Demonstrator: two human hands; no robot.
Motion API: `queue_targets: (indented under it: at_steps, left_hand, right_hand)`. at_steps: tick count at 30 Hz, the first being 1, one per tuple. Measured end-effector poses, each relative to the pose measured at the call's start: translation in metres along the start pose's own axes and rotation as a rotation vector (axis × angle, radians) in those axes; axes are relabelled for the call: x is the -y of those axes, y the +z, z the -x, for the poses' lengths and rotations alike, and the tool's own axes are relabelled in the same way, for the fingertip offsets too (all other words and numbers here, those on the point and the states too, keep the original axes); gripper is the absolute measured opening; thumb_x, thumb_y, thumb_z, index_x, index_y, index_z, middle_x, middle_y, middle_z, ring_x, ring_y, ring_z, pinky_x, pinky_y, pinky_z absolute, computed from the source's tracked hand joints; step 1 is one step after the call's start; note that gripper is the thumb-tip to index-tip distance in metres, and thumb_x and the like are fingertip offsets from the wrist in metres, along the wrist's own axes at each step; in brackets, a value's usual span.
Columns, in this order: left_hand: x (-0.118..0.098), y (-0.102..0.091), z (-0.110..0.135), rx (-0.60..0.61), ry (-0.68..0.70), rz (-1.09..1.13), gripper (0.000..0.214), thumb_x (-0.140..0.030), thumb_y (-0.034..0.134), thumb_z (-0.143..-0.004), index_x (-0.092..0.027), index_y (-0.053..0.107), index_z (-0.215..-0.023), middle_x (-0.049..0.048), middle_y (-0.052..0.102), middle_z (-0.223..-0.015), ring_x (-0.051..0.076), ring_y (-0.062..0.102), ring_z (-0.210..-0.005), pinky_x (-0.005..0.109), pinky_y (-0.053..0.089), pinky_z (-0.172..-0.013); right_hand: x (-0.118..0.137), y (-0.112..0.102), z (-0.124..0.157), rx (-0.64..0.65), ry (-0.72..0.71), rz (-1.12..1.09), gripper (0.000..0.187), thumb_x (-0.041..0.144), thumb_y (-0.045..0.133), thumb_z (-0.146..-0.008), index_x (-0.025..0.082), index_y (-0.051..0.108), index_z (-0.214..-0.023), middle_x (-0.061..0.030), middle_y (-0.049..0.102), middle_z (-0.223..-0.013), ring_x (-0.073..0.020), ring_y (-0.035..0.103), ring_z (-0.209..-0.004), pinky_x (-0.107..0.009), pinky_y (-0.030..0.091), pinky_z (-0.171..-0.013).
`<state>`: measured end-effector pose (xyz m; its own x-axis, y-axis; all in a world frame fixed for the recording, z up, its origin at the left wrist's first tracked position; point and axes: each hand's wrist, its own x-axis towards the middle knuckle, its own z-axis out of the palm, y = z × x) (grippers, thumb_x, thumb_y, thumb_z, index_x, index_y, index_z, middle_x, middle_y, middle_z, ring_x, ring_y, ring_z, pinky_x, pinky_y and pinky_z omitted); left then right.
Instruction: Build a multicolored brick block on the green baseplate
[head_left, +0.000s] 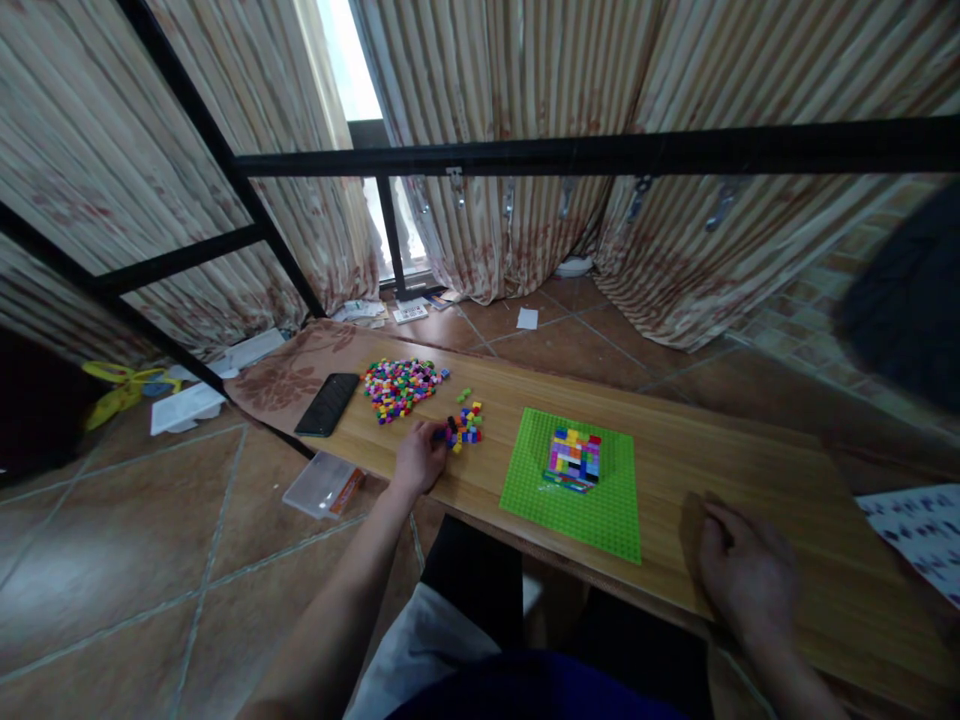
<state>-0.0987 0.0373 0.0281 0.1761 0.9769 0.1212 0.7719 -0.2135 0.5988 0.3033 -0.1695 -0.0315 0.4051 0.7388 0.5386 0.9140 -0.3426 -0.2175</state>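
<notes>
My left hand (418,458) rests on the wooden board (712,470), its fingers curled at the edge of a small cluster of coloured bricks (466,426); whether it grips one is hidden. A larger heap of coloured bricks (400,385) lies farther left. A green baseplate (600,500) sits mid-board with a multicoloured block of bricks (574,458) built on it. My right hand (746,570) lies on the board near its front edge, right of the baseplate, fingers loosely curled with nothing visible in them.
A black phone (328,403) lies on the board's left end. On the tiled floor lie a clear plastic box (322,485), papers (187,408) and a yellow object (124,388). A black metal frame (600,155) and striped curtains stand behind.
</notes>
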Motion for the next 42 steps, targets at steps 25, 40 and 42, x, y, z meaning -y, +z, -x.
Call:
queue_targets:
  at_steps: [25,40,42]
  left_hand:
    - [0.000,0.004,-0.003,0.015,0.073,-0.097,0.020,-0.021,0.052,-0.086,-0.020,0.065,-0.101,0.0065,0.064,-0.099,0.020,0.061,-0.088,0.031,0.046,-0.078]
    - [-0.002,0.000,0.008,-0.111,0.102,-0.042,0.027,-0.018,0.056,-0.082,-0.022,0.066,-0.106,0.0066,0.061,-0.110,0.018,0.062,-0.089,0.030,0.051,-0.078]
    - [-0.006,0.000,0.010,-0.110,0.118,-0.037,0.024,-0.021,0.056,-0.083,-0.022,0.067,-0.104,0.0065,0.062,-0.109,0.017,0.063,-0.087,0.029,0.051,-0.077]
  right_hand:
    - [0.007,-0.002,-0.002,-0.009,0.038,-0.039,0.038,0.033,0.040,-0.086,0.012,0.070,-0.096,-0.0170,0.067,-0.097,-0.0279,0.058,-0.092,-0.045,0.045,-0.088]
    - [0.004,-0.003,-0.002,-0.004,0.028,-0.038,0.038,0.034,0.040,-0.086,0.013,0.070,-0.096,-0.0177,0.066,-0.096,-0.0299,0.058,-0.093,-0.044,0.044,-0.086]
    - [0.005,-0.003,-0.002,-0.004,0.030,-0.034,0.039,0.035,0.040,-0.086,0.012,0.070,-0.096,-0.0165,0.066,-0.095,-0.0287,0.058,-0.092,-0.043,0.044,-0.087]
